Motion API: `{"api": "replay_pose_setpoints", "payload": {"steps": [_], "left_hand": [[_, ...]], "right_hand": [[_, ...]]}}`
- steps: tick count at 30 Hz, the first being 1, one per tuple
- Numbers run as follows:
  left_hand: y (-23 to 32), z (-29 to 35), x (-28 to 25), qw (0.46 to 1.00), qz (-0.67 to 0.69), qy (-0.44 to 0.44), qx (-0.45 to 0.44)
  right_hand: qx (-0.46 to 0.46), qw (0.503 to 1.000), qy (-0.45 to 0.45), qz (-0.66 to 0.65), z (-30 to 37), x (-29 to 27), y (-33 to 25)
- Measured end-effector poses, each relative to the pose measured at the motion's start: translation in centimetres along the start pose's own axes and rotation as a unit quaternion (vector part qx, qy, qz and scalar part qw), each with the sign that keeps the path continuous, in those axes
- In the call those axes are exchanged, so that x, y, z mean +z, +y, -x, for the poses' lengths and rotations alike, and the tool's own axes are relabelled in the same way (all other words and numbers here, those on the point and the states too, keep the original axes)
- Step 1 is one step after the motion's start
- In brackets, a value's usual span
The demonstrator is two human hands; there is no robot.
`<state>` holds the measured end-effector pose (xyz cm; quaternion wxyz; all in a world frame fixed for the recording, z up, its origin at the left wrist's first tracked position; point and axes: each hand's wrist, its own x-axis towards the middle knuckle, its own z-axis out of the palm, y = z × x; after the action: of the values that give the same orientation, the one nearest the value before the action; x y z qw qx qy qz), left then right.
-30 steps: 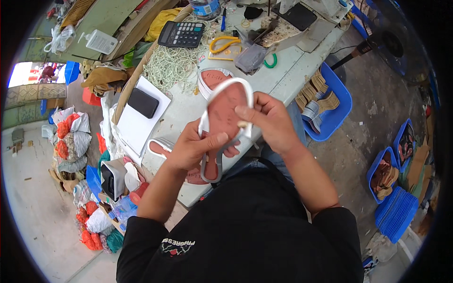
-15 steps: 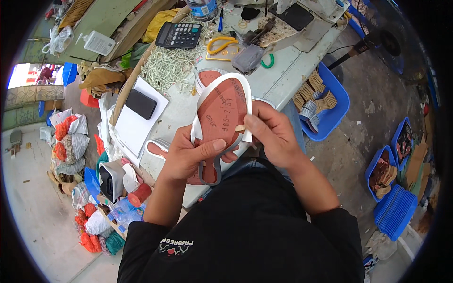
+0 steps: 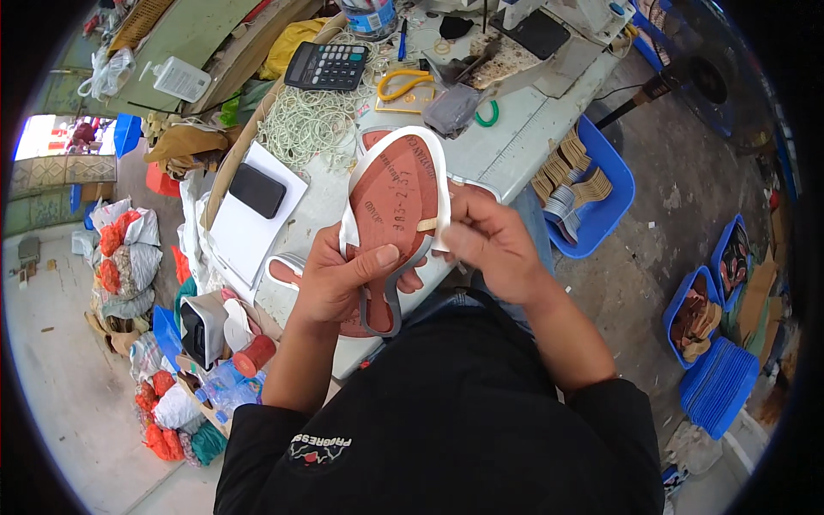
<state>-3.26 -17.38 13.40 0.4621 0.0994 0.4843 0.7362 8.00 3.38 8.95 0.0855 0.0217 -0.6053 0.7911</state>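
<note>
Holds a red sole [image 3: 386, 193], broad end outward, in the left hand [image 3: 339, 270], above the near edge of the table [image 3: 511, 142]. Clamps it with the left thumb across the marked face and the fingers curled underneath. Rests the right hand [image 3: 498, 253] at the sole's right side, beside a small cream tab [image 3: 427, 225] and the white edging [image 3: 444, 189]; cannot tell, through the blur, whether thumb and fingertips meet there or stand apart.

Looks light and thin, probably stiff enough to stay flat from a one-sided hold, with some give if bent; seems matt rather than slippery, and hardly fragile. Seems best held at the narrow middle, by the grey border [image 3: 395, 300], with only a gentle pinch on the edging, judged softer and easier to pull askew.

Has another white-edged piece [image 3: 283, 271] lying toward the table's left edge, and a blue basin [image 3: 620, 210] beyond its right edge.
</note>
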Motion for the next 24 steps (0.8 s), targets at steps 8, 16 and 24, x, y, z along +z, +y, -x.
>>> {"api": "replay_pose_setpoints", "payload": {"steps": [8,16,24], "left_hand": [[-0.2,0.2,1.7,0.986,-0.130,0.069,0.084],[-0.4,-0.2,2.2,0.765,-0.571,0.045,0.295],[-0.2,-0.9,0.7,0.997,-0.070,0.022,0.000]], "right_hand": [[-0.014,0.992,0.041,0.121,0.6,0.6,-1.3],[-0.130,0.908,-0.017,0.398,-1.2,0.7,-4.0],[0.070,0.989,0.095,-0.089,0.1,0.9,-0.6]]}}
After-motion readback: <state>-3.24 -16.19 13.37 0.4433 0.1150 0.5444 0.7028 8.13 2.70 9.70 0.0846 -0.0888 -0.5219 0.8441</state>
